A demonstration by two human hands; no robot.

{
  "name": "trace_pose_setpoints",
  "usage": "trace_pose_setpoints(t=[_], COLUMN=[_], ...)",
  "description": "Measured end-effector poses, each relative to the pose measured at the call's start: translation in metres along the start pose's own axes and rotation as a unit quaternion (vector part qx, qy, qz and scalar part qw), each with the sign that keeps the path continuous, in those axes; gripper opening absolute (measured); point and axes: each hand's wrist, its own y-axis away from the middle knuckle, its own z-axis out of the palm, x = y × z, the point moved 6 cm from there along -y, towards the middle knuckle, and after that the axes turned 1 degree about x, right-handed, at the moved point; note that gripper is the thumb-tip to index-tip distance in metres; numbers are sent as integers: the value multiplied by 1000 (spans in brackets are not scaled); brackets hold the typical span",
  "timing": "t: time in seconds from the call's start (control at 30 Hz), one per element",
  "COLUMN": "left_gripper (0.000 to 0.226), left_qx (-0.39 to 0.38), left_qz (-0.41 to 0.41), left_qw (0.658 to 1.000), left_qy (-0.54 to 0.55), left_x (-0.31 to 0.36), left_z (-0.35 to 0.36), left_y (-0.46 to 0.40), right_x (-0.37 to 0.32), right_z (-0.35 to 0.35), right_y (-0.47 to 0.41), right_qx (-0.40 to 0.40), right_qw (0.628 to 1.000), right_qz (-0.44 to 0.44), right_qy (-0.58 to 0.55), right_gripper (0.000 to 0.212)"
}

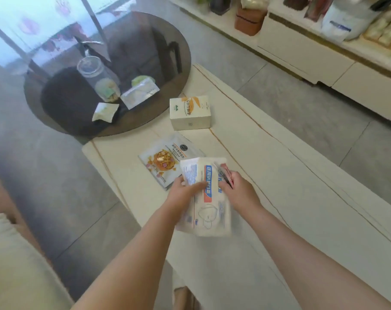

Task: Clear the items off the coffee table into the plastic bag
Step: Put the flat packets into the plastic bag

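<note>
Both hands hold a white pack of face masks (209,211) with blue and orange print, lifted above the cream coffee table (279,198). My left hand (181,193) grips its left edge, thumb across the front. My right hand (237,191) grips its right edge and also pinches a small clear wrapper with red print (223,173). A flat cereal pouch (165,159) lies on the table just beyond the pack. A cream box with orange print (190,113) stands further back. No plastic bag shows.
A round dark glass side table (55,108) at the back left carries a glass jar (98,79) and several small packets (140,92). A low cream cabinet (302,52) with containers runs along the right. A sofa cushion (15,265) sits at bottom left.
</note>
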Motion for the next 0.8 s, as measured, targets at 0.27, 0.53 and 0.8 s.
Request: trace_pose_setpoints(t=[0.27,0.53,0.8], left_gripper=[26,19,15], left_qx=[162,308,453], left_qz=[6,-11,-44], left_qw=[986,942,850], left_qy=[45,131,265], left_x=[-25,-97,-214], left_z=[-133,-266,-412], left_y=[137,259,367], right_x=[-108,-214,-278], right_z=[39,153,298], right_y=[112,225,322], right_qx=[-85,-198,-302], right_qw=[984,935,873], right_qz=[-86,-221,-273], right_qy=[128,196,270], right_gripper=[24,17,8])
